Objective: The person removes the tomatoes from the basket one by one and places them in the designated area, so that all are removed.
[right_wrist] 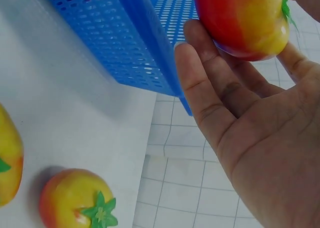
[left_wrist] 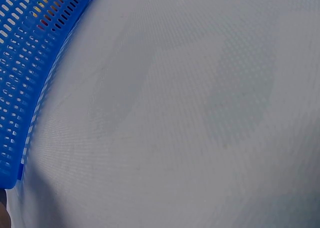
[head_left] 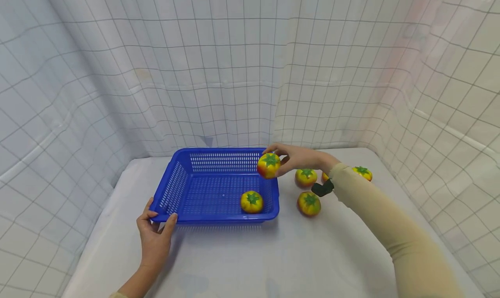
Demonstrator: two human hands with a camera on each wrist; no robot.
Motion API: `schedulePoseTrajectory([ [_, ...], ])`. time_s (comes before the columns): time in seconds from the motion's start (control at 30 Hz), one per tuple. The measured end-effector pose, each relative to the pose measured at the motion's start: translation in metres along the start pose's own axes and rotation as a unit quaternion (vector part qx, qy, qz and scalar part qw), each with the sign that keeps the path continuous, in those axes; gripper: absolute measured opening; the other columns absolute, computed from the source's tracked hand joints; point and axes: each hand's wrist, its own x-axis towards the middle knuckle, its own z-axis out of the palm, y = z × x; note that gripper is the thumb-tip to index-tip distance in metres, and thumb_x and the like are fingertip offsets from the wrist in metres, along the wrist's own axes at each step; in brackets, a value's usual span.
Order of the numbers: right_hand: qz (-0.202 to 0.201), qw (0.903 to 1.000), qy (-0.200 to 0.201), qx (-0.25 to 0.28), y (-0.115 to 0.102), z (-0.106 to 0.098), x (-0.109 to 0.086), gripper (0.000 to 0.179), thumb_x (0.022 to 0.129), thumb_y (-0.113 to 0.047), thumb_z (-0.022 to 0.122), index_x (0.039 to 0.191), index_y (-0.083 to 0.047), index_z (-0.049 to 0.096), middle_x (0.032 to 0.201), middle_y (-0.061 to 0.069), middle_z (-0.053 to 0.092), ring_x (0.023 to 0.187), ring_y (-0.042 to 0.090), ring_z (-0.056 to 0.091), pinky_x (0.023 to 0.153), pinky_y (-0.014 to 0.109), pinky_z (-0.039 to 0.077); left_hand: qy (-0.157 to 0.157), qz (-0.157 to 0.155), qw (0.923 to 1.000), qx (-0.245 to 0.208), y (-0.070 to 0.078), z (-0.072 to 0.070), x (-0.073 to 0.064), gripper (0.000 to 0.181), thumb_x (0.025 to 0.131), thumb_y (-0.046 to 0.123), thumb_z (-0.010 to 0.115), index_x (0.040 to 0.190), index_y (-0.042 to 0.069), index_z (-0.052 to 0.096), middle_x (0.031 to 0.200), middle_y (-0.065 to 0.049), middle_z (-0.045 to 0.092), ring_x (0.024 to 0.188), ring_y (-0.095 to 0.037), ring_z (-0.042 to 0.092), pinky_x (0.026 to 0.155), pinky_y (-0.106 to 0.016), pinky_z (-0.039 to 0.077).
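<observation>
My right hand (head_left: 298,157) grips a yellow-red tomato (head_left: 268,165) with a green leafy top, over the right rim of a blue plastic basket (head_left: 218,221). In the right wrist view, fingers and thumb curl round that tomato (right_wrist: 245,18), whose red side faces the palm. Another tomato (head_left: 251,202) lies inside the basket at its front right corner. My left hand (head_left: 154,239) holds the basket's front left corner, thumb on the front rim and fingers at the left side. The left wrist view shows mostly white tabletop, with the basket's slotted wall (left_wrist: 30,73) at its left edge.
Right of the basket, a tomato (head_left: 306,177) sits behind another tomato (head_left: 309,203). Farther right is one more tomato (head_left: 362,173), and another (head_left: 325,177) is mostly hidden by the right sleeve. White gridded cloth (head_left: 234,72) hangs round the back and sides of the table.
</observation>
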Motion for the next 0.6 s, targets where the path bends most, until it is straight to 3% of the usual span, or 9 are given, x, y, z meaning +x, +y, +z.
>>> schedulePoseTrajectory([
  [0.23,0.009,0.9998,0.017,0.009,0.008,-0.002,-0.015,0.070,0.084,-0.037,0.082,0.143,-0.040,0.046,0.149,0.002,0.044,0.133,0.031,0.045,0.108,0.055,0.041,0.000,0.000,0.9999,0.013,-0.001,-0.001,0.000,0.043,0.101,0.010,0.065,0.121,0.016,0.027,0.166,0.013,0.018,0.134,-0.027,0.041,0.090,-0.009,0.044],
  [0.6,0.037,0.9981,0.048,0.007,0.032,-0.006,-0.050,0.071,0.085,-0.037,0.081,0.146,-0.039,0.044,0.153,0.006,0.041,0.136,0.035,0.045,0.109,0.061,0.036,-0.001,0.002,1.0000,0.010,0.002,0.000,0.000,0.044,0.101,0.009,0.065,0.122,0.015,0.027,0.166,0.012,0.017,0.134,-0.029,0.041,0.090,-0.009,0.045],
])
